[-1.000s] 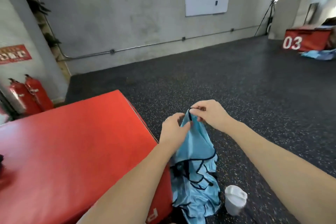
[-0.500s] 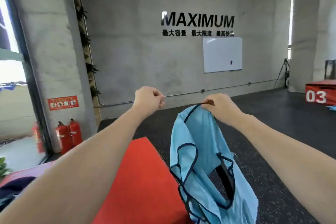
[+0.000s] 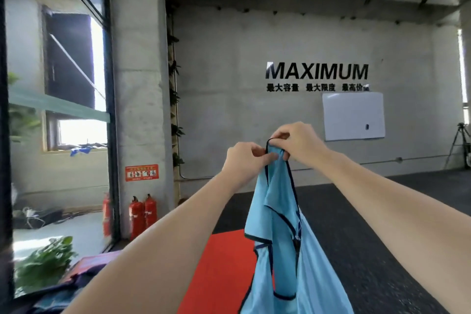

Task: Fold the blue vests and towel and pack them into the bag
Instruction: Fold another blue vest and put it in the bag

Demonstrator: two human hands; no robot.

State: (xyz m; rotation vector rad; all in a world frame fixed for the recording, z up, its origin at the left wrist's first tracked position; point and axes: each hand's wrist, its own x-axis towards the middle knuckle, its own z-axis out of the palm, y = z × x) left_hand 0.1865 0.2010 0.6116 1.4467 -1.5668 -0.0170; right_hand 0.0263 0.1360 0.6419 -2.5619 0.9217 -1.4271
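A light blue vest (image 3: pixel 283 245) with dark trim hangs in the air in front of me, its lower part running out of the bottom of the view. My right hand (image 3: pixel 297 141) grips its top strap from above. My left hand (image 3: pixel 246 160) pinches the same top edge right beside it, so both hands meet at the strap. Below the vest lies a red padded box (image 3: pixel 221 270). Dark blue fabric (image 3: pixel 63 293) lies at the lower left; I cannot tell what it is. The towel is out of view.
A concrete pillar (image 3: pixel 139 109) stands ahead on the left with red fire extinguishers (image 3: pixel 141 214) at its foot. Glass panels (image 3: pixel 56 84) fill the left side and a green plant (image 3: pixel 43 260) sits by them. Dark rubber floor (image 3: pixel 382 211) stretches right; a tripod (image 3: pixel 460 143) stands far right.
My head has tilted up, so more wall and less floor shows. My left hand, apart and empty half a second ago, has come back and pinches the vest's top beside my right hand.
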